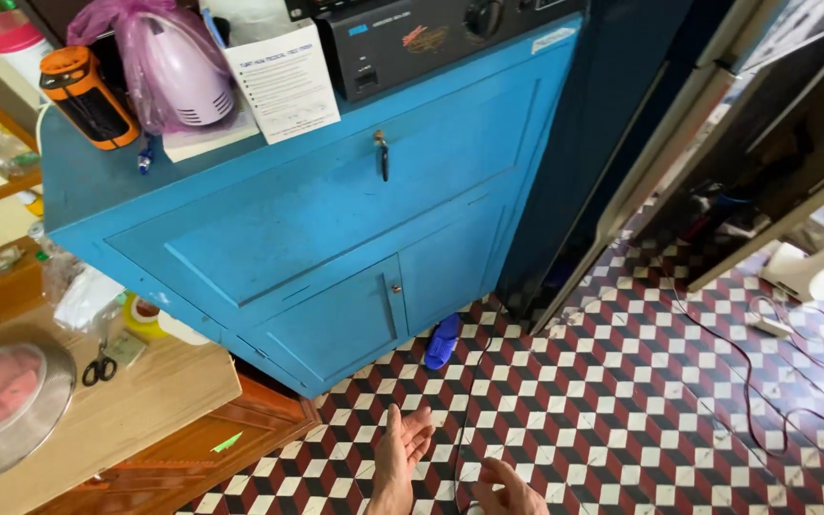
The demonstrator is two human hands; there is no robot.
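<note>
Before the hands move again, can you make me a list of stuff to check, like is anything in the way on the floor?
1. Left hand empty: ok, palm open, nothing in it.
2. Right hand empty: cannot tell, it is partly cut off by the picture's edge, beside the thin dark cord.
3. Floor by the hands free of things: not ok, that cord runs across the checkered tiles between the hands.
4. Blue slipper out of the way: ok, it lies by the blue cabinet.
5. Cabinet doors closed: ok.
6. More wires nearby: not ok, a red cable loops to the right.
</note>
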